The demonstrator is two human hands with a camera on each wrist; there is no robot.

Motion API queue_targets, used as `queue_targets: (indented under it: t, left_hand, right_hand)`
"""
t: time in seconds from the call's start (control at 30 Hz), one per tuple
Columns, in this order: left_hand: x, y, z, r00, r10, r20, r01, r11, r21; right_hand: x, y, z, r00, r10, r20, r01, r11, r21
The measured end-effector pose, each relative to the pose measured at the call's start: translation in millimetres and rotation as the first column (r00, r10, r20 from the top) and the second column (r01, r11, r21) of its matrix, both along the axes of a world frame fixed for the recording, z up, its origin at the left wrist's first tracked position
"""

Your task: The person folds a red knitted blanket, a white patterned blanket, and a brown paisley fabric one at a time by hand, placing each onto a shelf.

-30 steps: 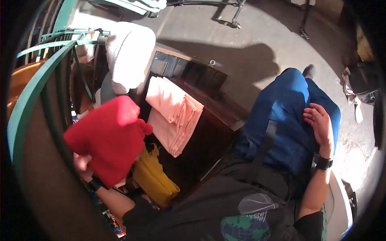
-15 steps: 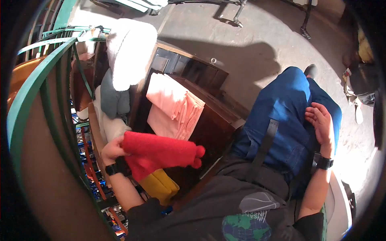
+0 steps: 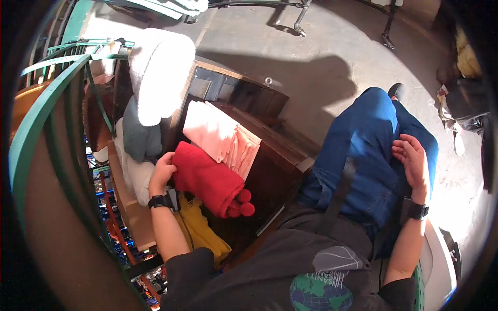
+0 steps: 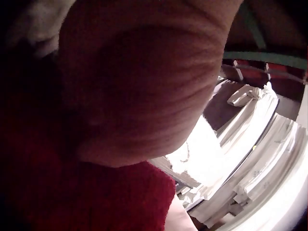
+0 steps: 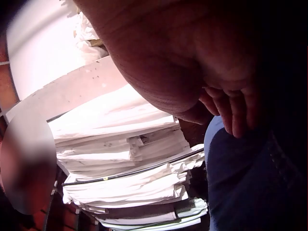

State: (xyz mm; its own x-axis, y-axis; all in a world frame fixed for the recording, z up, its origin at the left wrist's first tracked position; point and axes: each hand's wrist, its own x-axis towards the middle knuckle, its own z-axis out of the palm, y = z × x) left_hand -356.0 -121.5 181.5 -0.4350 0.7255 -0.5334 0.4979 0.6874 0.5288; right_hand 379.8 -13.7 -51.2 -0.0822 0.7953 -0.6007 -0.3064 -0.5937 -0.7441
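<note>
My left hand [image 3: 163,172] grips the left end of a folded red knitted cloth [image 3: 202,173] with small pom-poms at its far end. The red cloth overlaps the lower edge of a folded pink cloth [image 3: 220,136] in the head view, with a mustard-yellow cloth [image 3: 205,230] just below. In the left wrist view the red cloth [image 4: 130,197] lies under the palm, and the fingertips are hidden. By the knee of the blue jeans [image 3: 358,140], my right hand [image 3: 413,160] hangs relaxed with nothing in it.
Dark wooden furniture [image 3: 277,176] supports the pink cloth. A fluffy white item [image 3: 162,72] and a grey cloth [image 3: 142,129] are stacked beyond my left hand. Curved green metal bars [image 3: 39,119] run along the left. Stacked white cloths [image 5: 120,144] appear in the right wrist view.
My left hand has brought the red cloth from the left over to the right, lowering it beside the pink cloth. It now lies folded with its pom-poms toward me. The right hand stays put.
</note>
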Motion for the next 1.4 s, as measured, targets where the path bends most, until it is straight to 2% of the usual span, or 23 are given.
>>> queue_targets:
  t: [0.13, 0.23, 0.27, 0.3, 0.33, 0.37, 0.4, 0.43, 0.5, 0.57, 0.63, 0.7, 0.8, 0.9, 0.93, 0.97, 1.1, 1.13, 1.17, 1.23, 1.27, 1.37, 1.4]
  left_hand:
    - [-14, 8, 19, 0.995, 0.063, -0.077, -0.058, 0.996, 0.065]
    - [-15, 24, 16, 0.995, 0.033, -0.099, -0.016, 0.986, 0.167]
    - [-21, 26, 7, 0.991, -0.005, -0.134, 0.022, 0.992, 0.124]
    - [-28, 20, -7, 0.930, -0.074, -0.361, 0.102, 0.993, 0.059]
    - [-28, 16, -23, 0.813, -0.151, -0.562, 0.169, 0.985, -0.021]
    - [-27, 23, -40, 0.648, -0.238, -0.723, 0.233, 0.966, -0.109]
    - [3, 30, -37, 0.650, -0.171, -0.740, 0.204, 0.978, -0.046]
    - [21, 32, -41, 0.710, -0.060, -0.701, 0.152, 0.986, 0.069]
    - [56, 27, -52, 0.759, -0.012, -0.651, 0.166, 0.970, 0.176]
    - [59, 11, -89, 0.826, -0.053, -0.561, 0.203, 0.957, 0.209]
    - [64, -1, -126, 0.909, 0.033, -0.416, 0.078, 0.966, 0.245]
    - [59, -7, -134, 0.913, 0.084, -0.399, 0.046, 0.951, 0.305]
    - [61, -4, -122, 0.872, 0.052, -0.488, 0.122, 0.940, 0.318]
    - [69, 4, -120, 0.789, -0.011, -0.615, 0.267, 0.907, 0.326]
    - [81, 12, -118, 0.833, -0.050, -0.551, 0.266, 0.909, 0.320]
    - [95, 19, -116, 0.862, -0.022, -0.507, 0.172, 0.952, 0.251]
    - [82, 31, -112, 0.835, -0.115, -0.539, 0.205, 0.973, 0.110]
    - [78, 36, -107, 0.767, -0.161, -0.622, 0.241, 0.969, 0.047]
    - [72, 41, -100, 0.742, -0.200, -0.640, 0.317, 0.945, 0.073]
    - [98, 55, -88, 0.695, -0.037, -0.718, 0.332, 0.902, 0.275]
    - [108, 61, -87, 0.672, -0.019, -0.740, 0.408, 0.844, 0.349]
    - [109, 90, -121, 0.662, -0.233, -0.712, 0.653, 0.644, 0.397]
    - [80, 83, -167, 0.703, -0.280, -0.654, 0.579, 0.759, 0.297]
  right_hand:
    - [-2, 4, 0, 1.000, 0.005, 0.023, -0.005, 1.000, -0.019]
    - [-5, 6, 1, 0.999, 0.013, 0.037, -0.012, 1.000, -0.028]
    - [-5, 6, 1, 0.999, 0.016, 0.036, -0.014, 0.999, -0.030]
    - [-6, 6, 1, 0.999, 0.014, 0.037, -0.013, 0.999, -0.032]
    - [-7, 6, 2, 0.999, 0.012, 0.038, -0.011, 0.999, -0.031]
    - [-5, 5, 3, 0.999, -0.007, 0.043, 0.008, 1.000, -0.028]
    - [-6, 3, 3, 0.999, -0.016, 0.043, 0.017, 0.999, -0.028]
    - [-6, 2, 3, 0.999, -0.023, 0.042, 0.024, 0.999, -0.027]
    - [-7, 4, 1, 0.999, -0.020, 0.035, 0.021, 0.999, -0.025]
    - [-5, 5, -4, 1.000, -0.008, 0.020, 0.009, 1.000, -0.024]
    - [-3, 5, -5, 1.000, 0.003, 0.014, -0.003, 1.000, -0.020]
    - [-2, 4, -4, 1.000, 0.007, 0.018, -0.007, 1.000, -0.016]
    - [-3, 5, 0, 0.998, 0.004, 0.058, -0.002, 0.999, -0.040]
    - [-4, 3, 0, 0.999, -0.013, 0.032, 0.014, 0.999, -0.031]
    - [-5, 3, 1, 0.999, -0.009, 0.033, 0.010, 1.000, -0.027]
    - [-6, 3, 4, 0.999, -0.007, 0.036, 0.008, 1.000, -0.025]
    - [-6, 2, 8, 0.998, 0.001, 0.058, 0.000, 1.000, -0.011]
    - [-6, 2, 7, 0.999, -0.003, 0.051, 0.003, 1.000, -0.006]
    - [-5, 1, 5, 0.999, -0.005, 0.044, 0.005, 1.000, -0.001]
    - [-5, 1, 6, 0.999, -0.005, 0.043, 0.005, 1.000, -0.004]
    - [-6, 2, 8, 0.999, -0.004, 0.049, 0.005, 1.000, -0.012]
    - [-6, 3, 9, 0.999, -0.018, 0.031, 0.019, 1.000, -0.013]
    - [-4, 1, 8, 0.999, -0.031, 0.025, 0.032, 0.999, -0.013]
